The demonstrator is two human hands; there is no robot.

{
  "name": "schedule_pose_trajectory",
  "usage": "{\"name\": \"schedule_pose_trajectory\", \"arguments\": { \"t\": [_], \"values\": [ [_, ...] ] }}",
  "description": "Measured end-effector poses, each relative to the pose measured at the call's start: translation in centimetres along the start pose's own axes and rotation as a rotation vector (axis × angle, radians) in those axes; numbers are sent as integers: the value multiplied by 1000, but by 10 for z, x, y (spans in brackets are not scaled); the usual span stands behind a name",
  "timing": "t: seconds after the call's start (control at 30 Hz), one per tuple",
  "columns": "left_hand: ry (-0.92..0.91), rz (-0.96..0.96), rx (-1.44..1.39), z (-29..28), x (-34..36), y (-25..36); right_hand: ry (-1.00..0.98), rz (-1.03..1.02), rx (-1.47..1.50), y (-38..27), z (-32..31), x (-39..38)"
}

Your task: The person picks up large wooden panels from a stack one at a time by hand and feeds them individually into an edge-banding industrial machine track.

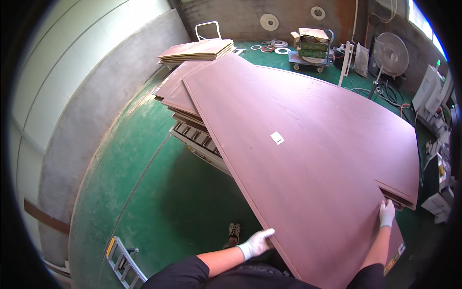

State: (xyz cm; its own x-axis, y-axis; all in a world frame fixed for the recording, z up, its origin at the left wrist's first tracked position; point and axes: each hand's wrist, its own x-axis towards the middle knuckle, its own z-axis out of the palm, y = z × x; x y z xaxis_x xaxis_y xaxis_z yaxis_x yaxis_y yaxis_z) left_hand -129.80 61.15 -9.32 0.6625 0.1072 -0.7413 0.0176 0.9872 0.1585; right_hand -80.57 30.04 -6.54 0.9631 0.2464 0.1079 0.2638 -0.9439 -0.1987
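Observation:
A large pinkish-brown panel (288, 183) with a small white card (277, 137) on it lies askew across a stack of similar panels (392, 118), reaching down toward my body. My left hand (256, 242), in a white glove, grips the panel's long left edge near the bottom. My right hand (387, 214), also gloved, is closed on the panel's right edge, just below the corner of the stacked boards. Under the stack's left side shows a pale slatted metal base (197, 144). Both hands' fingertips are partly hidden at the board.
A shorter board stack (192, 48) stands at the back, beside a loaded trolley (308, 60). A fan (391, 55), cables and equipment (428, 96) line the right. A step ladder (122, 262) is at bottom left on the green floor (130, 202), near the left wall.

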Motion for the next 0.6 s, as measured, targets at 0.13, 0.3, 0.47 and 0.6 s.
{"name": "schedule_pose_trajectory", "arguments": {
  "t": [0.13, 0.3, 0.47, 0.6],
  "values": [
    [-27, 234, -132, -49, -2, 150, 21, 215, -18, 3, -8, -66],
    [61, 402, 156, -47, 26, 236, -199, 604, -281, 0, -48, -188],
    [-174, 284, 337, -68, 27, 288, -374, 699, -138, -76, -63, -252],
    [236, 349, 668, -60, -17, 313, -162, 629, -126, -88, -34, -271]
  ]
}}
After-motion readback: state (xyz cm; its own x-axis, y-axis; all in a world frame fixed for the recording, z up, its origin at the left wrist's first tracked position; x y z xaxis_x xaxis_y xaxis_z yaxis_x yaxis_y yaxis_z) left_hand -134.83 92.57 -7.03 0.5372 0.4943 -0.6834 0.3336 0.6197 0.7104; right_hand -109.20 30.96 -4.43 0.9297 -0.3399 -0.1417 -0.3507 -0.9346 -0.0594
